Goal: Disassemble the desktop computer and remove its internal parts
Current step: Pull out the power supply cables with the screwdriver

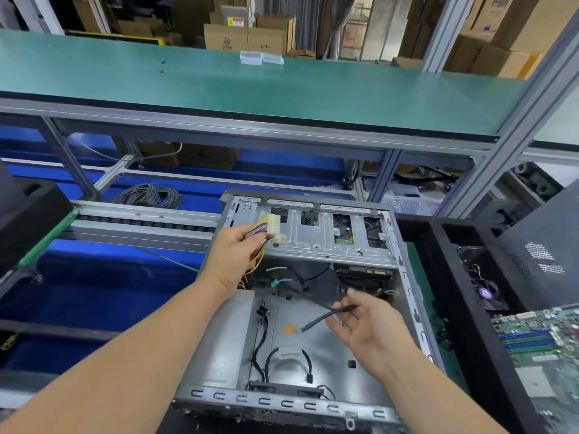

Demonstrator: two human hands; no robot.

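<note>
Both raised, left hand gripping connectors (white)

Two bare forearms reach forward from the bottom of the view. The left hand is raised higher and farther forward, fingers curled closed around a grip. The right hand sits lower, palm turned leftward, thumb and forefinger pinched together, other fingers loosely spread.

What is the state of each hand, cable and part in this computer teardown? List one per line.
Computer case: open, side panel off.
Left hand: gripping power cable bundle, connectors unplugged.
Right hand: pinching black cable, end loose.
Motherboard: out of case, at right.
</note>
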